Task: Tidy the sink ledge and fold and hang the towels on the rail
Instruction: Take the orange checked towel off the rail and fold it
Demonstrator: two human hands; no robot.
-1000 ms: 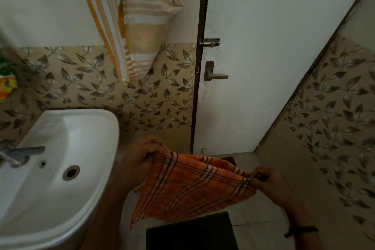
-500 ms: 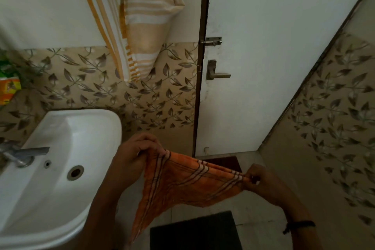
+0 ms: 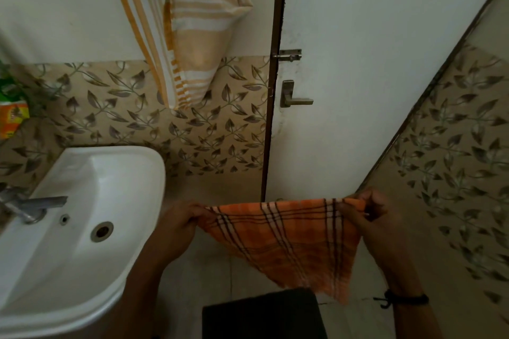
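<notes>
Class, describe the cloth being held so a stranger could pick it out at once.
Right of the white sink, before the door, the left hand and right hand stretch a cloth. Unlike the beige striped towel hanging above, it is orange with dark check lines.

The left hand (image 3: 180,224) is pinching one top corner of an orange checked cloth (image 3: 289,237); the right hand (image 3: 370,215) is pinching the other, and the top edge is stretching taut between them while the rest is hanging to a point above a dark mat (image 3: 261,314); a white sink (image 3: 82,228) is sitting to the left; a striped towel (image 3: 190,25) is hanging on the wall beside a white door (image 3: 371,63).
</notes>
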